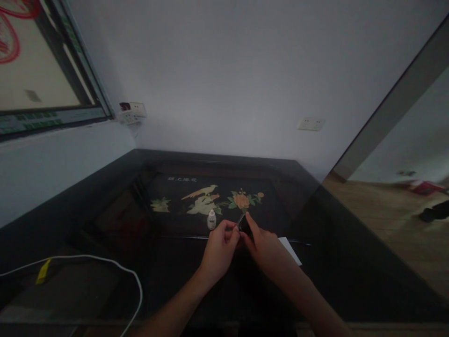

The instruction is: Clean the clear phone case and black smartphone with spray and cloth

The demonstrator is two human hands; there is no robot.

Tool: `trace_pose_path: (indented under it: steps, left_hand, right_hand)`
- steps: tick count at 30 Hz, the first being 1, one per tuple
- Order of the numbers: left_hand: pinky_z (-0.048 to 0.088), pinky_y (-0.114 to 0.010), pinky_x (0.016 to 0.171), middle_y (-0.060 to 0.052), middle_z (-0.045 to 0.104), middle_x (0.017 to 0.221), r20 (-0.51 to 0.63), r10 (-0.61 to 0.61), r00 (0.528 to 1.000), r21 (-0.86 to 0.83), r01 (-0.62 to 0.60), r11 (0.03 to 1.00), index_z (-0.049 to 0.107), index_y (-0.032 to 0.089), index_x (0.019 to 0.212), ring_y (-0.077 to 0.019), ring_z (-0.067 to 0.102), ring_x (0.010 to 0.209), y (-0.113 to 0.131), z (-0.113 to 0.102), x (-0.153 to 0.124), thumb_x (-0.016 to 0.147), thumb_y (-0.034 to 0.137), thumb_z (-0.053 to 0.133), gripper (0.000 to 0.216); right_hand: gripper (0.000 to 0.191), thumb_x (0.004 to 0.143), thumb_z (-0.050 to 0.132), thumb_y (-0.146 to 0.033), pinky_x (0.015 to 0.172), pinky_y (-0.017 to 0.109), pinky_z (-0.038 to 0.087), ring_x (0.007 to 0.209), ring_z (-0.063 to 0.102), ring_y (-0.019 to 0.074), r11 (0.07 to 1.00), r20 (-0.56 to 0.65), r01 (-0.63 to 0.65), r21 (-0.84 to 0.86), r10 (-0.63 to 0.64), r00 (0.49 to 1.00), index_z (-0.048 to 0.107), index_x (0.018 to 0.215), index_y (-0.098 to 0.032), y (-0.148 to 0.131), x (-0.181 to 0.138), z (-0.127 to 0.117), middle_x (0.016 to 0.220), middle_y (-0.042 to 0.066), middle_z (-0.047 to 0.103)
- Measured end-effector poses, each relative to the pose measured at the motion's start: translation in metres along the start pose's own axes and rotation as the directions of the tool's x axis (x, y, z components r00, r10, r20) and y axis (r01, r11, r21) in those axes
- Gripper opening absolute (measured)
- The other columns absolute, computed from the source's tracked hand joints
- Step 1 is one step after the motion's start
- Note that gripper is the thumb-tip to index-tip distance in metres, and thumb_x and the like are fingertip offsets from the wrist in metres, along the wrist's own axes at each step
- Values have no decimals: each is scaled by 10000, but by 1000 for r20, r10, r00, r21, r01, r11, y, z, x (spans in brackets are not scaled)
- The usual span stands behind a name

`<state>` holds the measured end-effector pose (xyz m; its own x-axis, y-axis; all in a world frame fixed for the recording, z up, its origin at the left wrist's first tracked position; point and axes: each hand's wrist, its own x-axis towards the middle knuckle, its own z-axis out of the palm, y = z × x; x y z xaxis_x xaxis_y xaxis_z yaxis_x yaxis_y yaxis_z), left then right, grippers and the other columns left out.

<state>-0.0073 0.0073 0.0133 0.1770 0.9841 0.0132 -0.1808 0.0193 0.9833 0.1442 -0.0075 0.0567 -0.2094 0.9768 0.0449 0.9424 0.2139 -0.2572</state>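
Plain pale-grey wall (224, 84) with white plastic sockets (311, 123); below, a glossy black worktop (182, 281) decorated with a colourful bird-and-flower picture (203, 204). At front left, a thin white cable (105, 258) bearing a yellow tag (43, 271).

Between both hands, near the front edge of the picture: a small dark object (241, 219), flat-looking, with a thin shiny edge. Left hand (219, 243) pinched, thumb close to fingertips, gripping the left side. Right hand (263, 241) partly curled, forefinger stretched to the upper end, thumb lower, holding the right side. Just beside the left hand, a small clear bottle (211, 222) with white cap, upright; next to the right forearm (301, 285), partly hidden, a flat white card (290, 252).

Risks, as judged: dropping the small dark object through a light fingertip grip; tipping the bottle by a leftward swing; dragging the card with the forearm.

Long axis: slanting from near lower left to upper right, pointing away and slightly right. Cannot tell front from back; too small and dim.
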Motion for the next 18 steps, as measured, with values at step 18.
trace_pose_path:
  steps: [18]
  left_hand:
    - [472, -224, 585, -37, 746, 733, -41, 4, 999, 163, 3, 987, 593, 179, 916, -180, 705, 662, 21, 14, -22, 896, 386, 623, 210]
  right_hand:
    - [589, 979, 474, -187, 960, 456, 534, 1184, 686, 359, 995, 21, -43, 95, 41, 999, 377, 1523, 19, -20, -13, -11, 1370, 304, 618]
